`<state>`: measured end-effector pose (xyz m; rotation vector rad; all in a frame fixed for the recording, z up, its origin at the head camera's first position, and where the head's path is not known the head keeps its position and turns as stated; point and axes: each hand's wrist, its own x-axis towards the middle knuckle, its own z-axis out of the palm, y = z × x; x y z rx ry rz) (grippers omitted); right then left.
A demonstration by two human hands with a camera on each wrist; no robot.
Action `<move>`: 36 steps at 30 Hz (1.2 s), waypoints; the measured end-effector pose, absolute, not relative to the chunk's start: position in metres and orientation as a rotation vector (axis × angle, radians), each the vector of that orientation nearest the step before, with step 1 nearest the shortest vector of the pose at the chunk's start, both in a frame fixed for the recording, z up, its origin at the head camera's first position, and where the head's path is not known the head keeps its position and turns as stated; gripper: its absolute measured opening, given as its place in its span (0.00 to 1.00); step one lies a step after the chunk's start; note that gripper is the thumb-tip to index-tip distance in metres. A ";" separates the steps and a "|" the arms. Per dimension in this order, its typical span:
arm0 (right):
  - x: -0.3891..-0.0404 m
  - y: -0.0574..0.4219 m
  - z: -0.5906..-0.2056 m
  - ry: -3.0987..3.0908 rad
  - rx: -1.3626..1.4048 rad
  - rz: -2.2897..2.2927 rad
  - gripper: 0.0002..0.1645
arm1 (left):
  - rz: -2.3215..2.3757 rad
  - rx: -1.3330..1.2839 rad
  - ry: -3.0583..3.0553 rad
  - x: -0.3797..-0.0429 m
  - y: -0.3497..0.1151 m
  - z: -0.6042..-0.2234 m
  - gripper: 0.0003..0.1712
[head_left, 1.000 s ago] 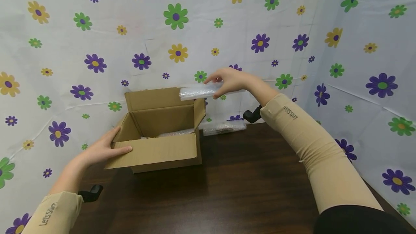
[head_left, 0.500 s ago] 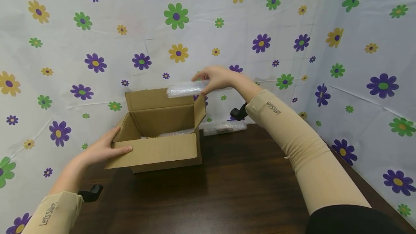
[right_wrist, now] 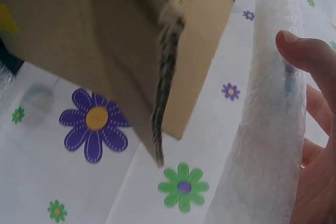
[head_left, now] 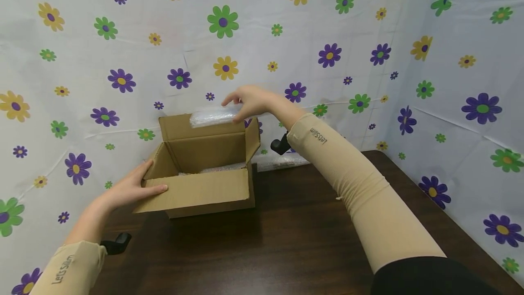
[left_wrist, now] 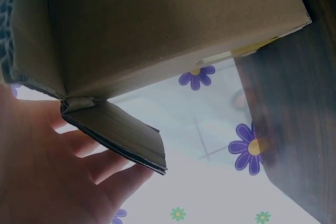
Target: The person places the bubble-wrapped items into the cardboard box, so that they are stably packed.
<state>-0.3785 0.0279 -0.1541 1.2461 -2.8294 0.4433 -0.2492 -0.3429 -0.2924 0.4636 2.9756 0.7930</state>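
Observation:
An open cardboard box point(head_left: 196, 190) stands on the table at the back, its flaps folded outward. My left hand point(head_left: 128, 189) grips its left front corner, thumb over the front flap; in the left wrist view, the fingers point(left_wrist: 84, 148) lie along a side flap. Above the back of the box, my right hand point(head_left: 251, 103) holds a flat bubble-wrapped package point(head_left: 210, 116) between thumb and fingers. That package appears in the right wrist view as a long pale strip beside the thumb point(right_wrist: 302, 51). Inside the box lies more bubble wrap point(head_left: 223, 168), partly hidden by the front flap.
Another bubble-wrapped package point(head_left: 282, 163) lies on the dark wooden table point(head_left: 311, 231) right of the box, partly covered by the right arm. A flower-print sheet point(head_left: 254, 49) hangs close behind the box and along the right side. The right flap point(head_left: 252, 140) sticks up.
My right hand has carried the bubble-wrapped package leftward, from beyond the box's right edge to over its back flap. The left hand and the box have stayed in place.

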 end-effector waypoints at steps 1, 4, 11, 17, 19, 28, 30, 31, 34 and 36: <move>-0.379 0.024 -0.154 -2.825 1.259 0.451 0.35 | 0.796 0.462 2.975 -0.249 -0.343 -0.293 0.61; -0.380 0.015 -0.155 -2.819 1.264 0.465 0.35 | 0.796 0.459 2.978 -0.249 -0.343 -0.293 0.61; -0.380 -0.002 -0.158 -2.812 1.270 0.535 0.35 | 0.796 0.448 2.979 -0.249 -0.343 -0.293 0.61; -0.378 -0.018 -0.165 -2.796 1.315 0.573 0.35 | 0.794 0.440 2.985 -0.249 -0.343 -0.294 0.61; -0.378 -0.023 -0.168 -2.800 1.317 0.571 0.35 | 0.785 0.445 2.994 -0.250 -0.343 -0.295 0.60; -0.377 -0.042 -0.183 -2.839 1.336 0.550 0.35 | 0.788 0.451 3.001 -0.250 -0.345 -0.296 0.60; -0.377 -0.044 -0.186 -2.845 1.337 0.565 0.36 | 0.787 0.455 2.993 -0.249 -0.344 -0.295 0.60; -0.377 -0.045 -0.187 -2.846 1.335 0.567 0.36 | 0.787 0.458 2.988 -0.249 -0.343 -0.294 0.60; -0.377 -0.048 -0.191 -2.853 1.330 0.571 0.35 | 0.780 0.457 2.968 -0.249 -0.341 -0.291 0.60; -0.376 -0.050 -0.194 -2.858 1.336 0.581 0.35 | 0.764 0.451 2.959 -0.248 -0.341 -0.289 0.59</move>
